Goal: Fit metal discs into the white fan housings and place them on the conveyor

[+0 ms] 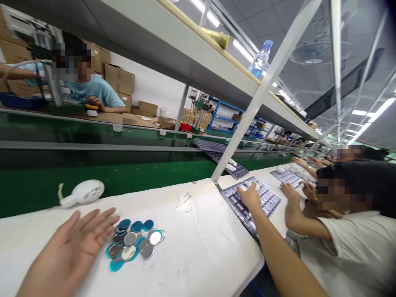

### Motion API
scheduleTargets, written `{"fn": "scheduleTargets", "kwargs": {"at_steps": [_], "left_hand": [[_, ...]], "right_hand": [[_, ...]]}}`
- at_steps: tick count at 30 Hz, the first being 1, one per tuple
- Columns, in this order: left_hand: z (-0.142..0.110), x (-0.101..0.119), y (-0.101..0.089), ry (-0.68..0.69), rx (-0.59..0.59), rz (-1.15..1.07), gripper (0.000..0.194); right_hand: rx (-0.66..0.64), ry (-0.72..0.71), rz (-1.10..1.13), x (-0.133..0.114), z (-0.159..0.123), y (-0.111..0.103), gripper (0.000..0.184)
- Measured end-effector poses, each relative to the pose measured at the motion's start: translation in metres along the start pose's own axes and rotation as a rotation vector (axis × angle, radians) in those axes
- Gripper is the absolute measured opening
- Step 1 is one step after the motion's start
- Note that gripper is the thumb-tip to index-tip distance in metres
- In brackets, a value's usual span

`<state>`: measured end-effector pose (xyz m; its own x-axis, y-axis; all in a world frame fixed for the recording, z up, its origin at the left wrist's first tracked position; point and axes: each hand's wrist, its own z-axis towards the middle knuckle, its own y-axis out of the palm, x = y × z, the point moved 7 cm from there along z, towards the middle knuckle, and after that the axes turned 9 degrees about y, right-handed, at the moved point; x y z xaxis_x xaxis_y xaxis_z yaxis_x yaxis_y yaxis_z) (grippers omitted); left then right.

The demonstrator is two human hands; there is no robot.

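My left hand (72,251) hovers palm-up, fingers spread and empty, over the white worktable (201,255) at the lower left. Just right of it lies a pile of several small round mirror discs (134,244), some silver, some teal-backed. My right arm reaches forward on the right. My right hand (250,198) lies on a grey compartment tray (269,202), fingers stretched forward. Its fingertips touch a small white part (253,184) in the tray.
A white handheld fan shell (83,193) lies on the green conveyor belt (123,177), and a crumpled white scrap (185,202) lies on the table. A co-worker (349,231) at my right has both hands on another tray. More trays ride the belt; another person sits across. A diagonal shelf post (247,119) rises ahead.
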<state>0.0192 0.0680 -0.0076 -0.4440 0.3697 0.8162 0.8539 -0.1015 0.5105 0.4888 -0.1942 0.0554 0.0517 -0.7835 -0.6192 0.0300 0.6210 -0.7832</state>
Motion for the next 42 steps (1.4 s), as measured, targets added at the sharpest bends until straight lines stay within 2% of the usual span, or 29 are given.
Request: {"fn": "scheduleTargets", "kwargs": {"at_steps": [2,3,5,7,9,10,12,13,14,16,17,20,22,23,24,28,32,35,37,39,42], "left_hand": [[-0.011,0.000,0.008,0.017,-0.092,-0.002,0.026],[-0.017,0.001,0.013,0.036,-0.146,0.015,0.025],[-0.032,0.001,0.023,0.049,-0.262,0.074,0.025],[-0.049,-0.005,0.034,-0.009,-0.361,0.113,0.026],[-0.065,-0.011,0.045,-0.090,-0.419,0.067,0.028],[-0.072,-0.013,0.049,-0.132,-0.430,0.008,0.029],[-0.078,-0.014,0.054,-0.181,-0.423,-0.119,0.030],[-0.078,-0.014,0.055,-0.191,-0.413,-0.162,0.029],[-0.076,-0.013,0.053,-0.190,-0.397,-0.181,0.029],[-0.069,-0.012,0.047,-0.171,-0.362,-0.165,0.032],[-0.065,-0.010,0.044,-0.159,-0.338,-0.150,0.034],[-0.056,-0.007,0.035,-0.134,-0.249,-0.139,0.032],[-0.054,-0.006,0.033,-0.122,-0.210,-0.144,0.031],[-0.054,-0.006,0.033,-0.116,-0.202,-0.137,0.031],[-0.054,-0.006,0.033,-0.113,-0.202,-0.122,0.032],[-0.054,-0.009,0.032,-0.107,-0.241,-0.041,0.037],[-0.054,-0.012,0.031,-0.097,-0.277,0.022,0.040],[-0.056,-0.012,0.032,-0.071,-0.296,0.059,0.039],[-0.056,-0.010,0.033,-0.052,-0.296,0.067,0.036],[-0.058,-0.009,0.034,-0.040,-0.312,0.060,0.032],[-0.059,-0.009,0.037,-0.022,-0.360,0.039,0.032]], "right_hand": [[-0.030,-0.032,-0.003,-0.010,-0.010,0.005,0.088],[-0.044,-0.068,0.008,-0.018,-0.023,0.010,0.091],[-0.111,-0.183,0.061,-0.041,-0.070,0.022,0.089],[-0.301,-0.353,0.190,-0.069,-0.141,0.041,0.083],[-0.748,-0.568,0.515,-0.103,-0.228,0.060,0.094],[-0.876,-0.625,0.558,-0.114,-0.264,0.066,0.095],[-1.028,-0.721,0.541,-0.131,-0.312,0.074,0.099],[-1.032,-0.754,0.515,-0.137,-0.320,0.076,0.091],[-1.012,-0.787,0.484,-0.141,-0.320,0.078,0.075],[-0.980,-0.880,0.369,-0.144,-0.308,0.082,0.029],[-0.995,-0.950,0.268,-0.142,-0.303,0.086,0.019],[-1.071,-1.167,-0.118,-0.126,-0.297,0.103,0.018],[-1.021,-1.219,-0.234,-0.119,-0.296,0.108,0.021],[-0.996,-1.219,-0.238,-0.118,-0.297,0.109,0.017],[-0.996,-1.210,-0.219,-0.118,-0.299,0.109,0.014],[-1.091,-1.177,-0.106,-0.124,-0.307,0.106,0.029],[-1.129,-1.105,-0.053,-0.125,-0.303,0.103,0.024],[-1.146,-0.971,-0.024,-0.121,-0.294,0.105,0.026],[-1.190,-0.885,0.072,-0.120,-0.291,0.104,0.021],[-1.276,-0.771,0.266,-0.121,-0.291,0.099,0.013],[-1.432,-0.543,0.597,-0.123,-0.292,0.092,0.021]]}}
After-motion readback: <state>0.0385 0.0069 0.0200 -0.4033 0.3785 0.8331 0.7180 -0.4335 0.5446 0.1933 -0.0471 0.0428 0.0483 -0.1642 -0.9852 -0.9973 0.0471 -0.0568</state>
